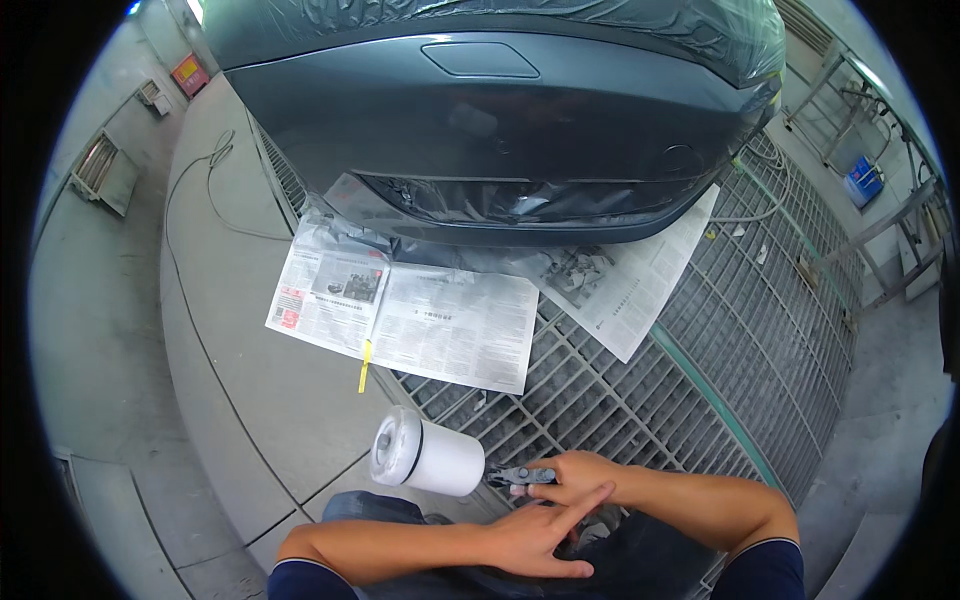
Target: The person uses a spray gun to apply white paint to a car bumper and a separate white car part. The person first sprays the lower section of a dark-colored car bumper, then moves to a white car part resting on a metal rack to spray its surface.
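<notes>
Spray gun is held over metal grating between grey walls.

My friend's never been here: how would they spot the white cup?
Find the grey bumper, then the newspaper sheets below it. Closer in, left of the right hand, is the white cup: unlike the flat sheets, a fat cylinder with a dark band.

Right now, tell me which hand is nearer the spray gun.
Right: the right hand holds the spray gun. The left hand lies below it in view; whether they touch is unclear.
</notes>
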A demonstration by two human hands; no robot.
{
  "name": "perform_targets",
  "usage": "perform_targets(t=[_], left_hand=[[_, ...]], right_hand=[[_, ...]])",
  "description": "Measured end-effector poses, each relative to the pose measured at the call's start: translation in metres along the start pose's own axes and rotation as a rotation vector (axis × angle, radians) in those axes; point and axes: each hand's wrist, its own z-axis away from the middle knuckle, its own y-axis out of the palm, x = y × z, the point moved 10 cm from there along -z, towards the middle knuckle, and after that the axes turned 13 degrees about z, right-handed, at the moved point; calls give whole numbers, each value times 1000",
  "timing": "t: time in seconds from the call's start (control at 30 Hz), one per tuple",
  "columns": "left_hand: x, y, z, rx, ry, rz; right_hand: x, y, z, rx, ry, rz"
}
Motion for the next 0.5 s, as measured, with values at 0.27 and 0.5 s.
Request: perform_targets(t=[0.27,0.5], left_hand=[[-7,-5,0,-25,18,2],[-3,-3,-1,-4,-33,24]], right_hand=[[-5,4,-3,-19,-20,6],[0,0,-1,-16,-56,-19]])
